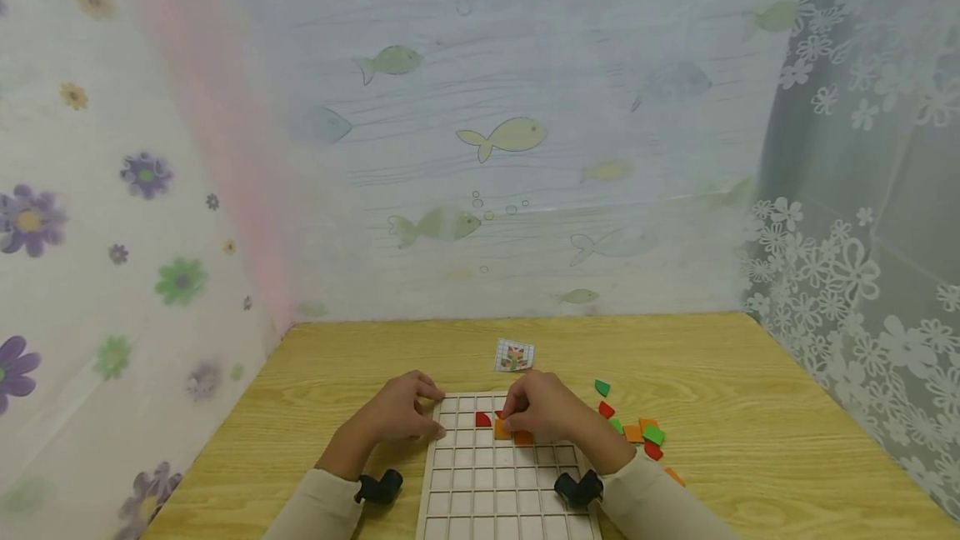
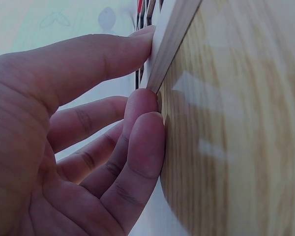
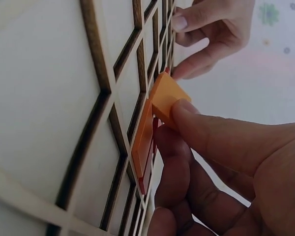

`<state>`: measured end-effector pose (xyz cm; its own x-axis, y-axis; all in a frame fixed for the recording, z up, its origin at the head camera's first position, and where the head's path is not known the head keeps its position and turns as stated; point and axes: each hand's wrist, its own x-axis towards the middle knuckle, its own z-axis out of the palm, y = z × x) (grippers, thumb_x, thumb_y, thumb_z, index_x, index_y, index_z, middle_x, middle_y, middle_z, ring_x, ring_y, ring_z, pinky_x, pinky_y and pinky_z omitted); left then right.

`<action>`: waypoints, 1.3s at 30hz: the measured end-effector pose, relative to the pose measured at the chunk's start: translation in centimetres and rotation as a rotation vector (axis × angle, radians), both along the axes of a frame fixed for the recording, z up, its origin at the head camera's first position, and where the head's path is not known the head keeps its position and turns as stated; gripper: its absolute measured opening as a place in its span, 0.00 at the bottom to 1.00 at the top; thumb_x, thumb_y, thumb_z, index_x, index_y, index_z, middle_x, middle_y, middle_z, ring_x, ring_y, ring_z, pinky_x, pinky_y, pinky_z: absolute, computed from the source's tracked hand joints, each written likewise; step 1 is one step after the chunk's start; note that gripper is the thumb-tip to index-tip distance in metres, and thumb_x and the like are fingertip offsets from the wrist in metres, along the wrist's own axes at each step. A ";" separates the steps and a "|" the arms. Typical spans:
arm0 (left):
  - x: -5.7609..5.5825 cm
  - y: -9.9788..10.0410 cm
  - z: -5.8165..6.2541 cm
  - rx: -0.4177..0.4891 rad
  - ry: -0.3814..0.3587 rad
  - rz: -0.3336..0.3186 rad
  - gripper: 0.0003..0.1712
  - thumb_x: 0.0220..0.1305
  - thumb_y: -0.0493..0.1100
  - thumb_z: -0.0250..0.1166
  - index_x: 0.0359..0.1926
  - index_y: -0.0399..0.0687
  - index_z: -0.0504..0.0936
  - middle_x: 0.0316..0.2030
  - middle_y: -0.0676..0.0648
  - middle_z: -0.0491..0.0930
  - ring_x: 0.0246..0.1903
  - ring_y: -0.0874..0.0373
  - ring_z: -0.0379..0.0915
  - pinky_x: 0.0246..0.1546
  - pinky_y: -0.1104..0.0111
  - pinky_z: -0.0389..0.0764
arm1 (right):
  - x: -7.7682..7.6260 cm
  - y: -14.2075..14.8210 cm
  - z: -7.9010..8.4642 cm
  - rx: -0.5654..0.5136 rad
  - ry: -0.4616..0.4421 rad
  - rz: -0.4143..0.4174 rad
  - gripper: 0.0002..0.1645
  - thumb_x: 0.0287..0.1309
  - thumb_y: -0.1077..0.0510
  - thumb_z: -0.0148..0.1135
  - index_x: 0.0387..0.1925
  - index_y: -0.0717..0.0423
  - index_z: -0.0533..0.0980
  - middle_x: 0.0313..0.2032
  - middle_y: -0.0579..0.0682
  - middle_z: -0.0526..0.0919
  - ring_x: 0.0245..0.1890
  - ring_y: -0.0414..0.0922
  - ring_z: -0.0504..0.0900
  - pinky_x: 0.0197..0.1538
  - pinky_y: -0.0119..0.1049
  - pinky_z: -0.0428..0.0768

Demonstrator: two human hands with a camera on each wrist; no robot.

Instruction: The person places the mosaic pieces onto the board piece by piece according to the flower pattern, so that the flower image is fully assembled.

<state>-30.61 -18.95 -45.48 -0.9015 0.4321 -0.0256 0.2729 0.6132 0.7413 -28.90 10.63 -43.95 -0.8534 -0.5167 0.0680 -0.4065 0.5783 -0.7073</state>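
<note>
My right hand [image 1: 553, 412] pinches an orange square tile [image 3: 167, 97] between thumb and fingers, tilted just above the wooden grid board [image 1: 462, 481]. Beside it another orange tile [image 3: 142, 140] sits on the board, with red edges showing close by. A red rounded tile [image 1: 483, 419] occupies a cell to the left; part of a second red piece is hidden by my right fingers. At the board's upper left, my left hand [image 1: 401, 412] touches the side edge, its thumb [image 2: 115, 55] and fingertips [image 2: 146, 142] set apart along the rim.
Loose green, red and orange tiles [image 1: 633, 434] lie right of the board, partly overlapping. Beyond the board, a small printed pattern card [image 1: 514, 355] rests on the wooden table [image 1: 360, 348]. Patterned curtains [image 1: 480, 257] stand behind and at both sides.
</note>
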 end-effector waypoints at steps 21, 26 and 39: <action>0.1 0.2 0.2 0.004 -0.023 0.007 0.34 0.52 0.41 0.82 0.61 0.37 0.83 0.62 0.42 0.73 0.35 0.56 0.79 0.30 0.64 0.85 | 0.3 -0.2 0.0 0.067 0.013 0.009 0.08 0.58 0.57 0.77 0.25 0.46 0.87 0.26 0.36 0.85 0.28 0.37 0.79 0.34 0.34 0.79; 0.1 0.1 0.2 0.002 -0.022 0.001 0.34 0.52 0.41 0.82 0.61 0.37 0.83 0.63 0.41 0.73 0.36 0.56 0.79 0.30 0.64 0.85 | 0.4 -0.3 0.1 0.053 0.011 0.009 0.08 0.57 0.57 0.78 0.25 0.47 0.87 0.25 0.38 0.86 0.28 0.38 0.79 0.34 0.35 0.79; -0.1 0.0 0.0 0.020 -0.032 0.000 0.34 0.52 0.41 0.82 0.61 0.38 0.83 0.64 0.41 0.72 0.35 0.57 0.80 0.29 0.64 0.85 | 0.7 -0.5 0.3 0.062 0.019 0.004 0.07 0.56 0.59 0.78 0.25 0.48 0.88 0.25 0.39 0.86 0.27 0.38 0.79 0.32 0.35 0.79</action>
<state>-30.73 -18.91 -45.48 -0.9002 0.4330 -0.0455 0.2491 0.5980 0.7618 -28.16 10.16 -43.65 -0.8504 -0.5235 0.0522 -0.4220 0.6195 -0.6619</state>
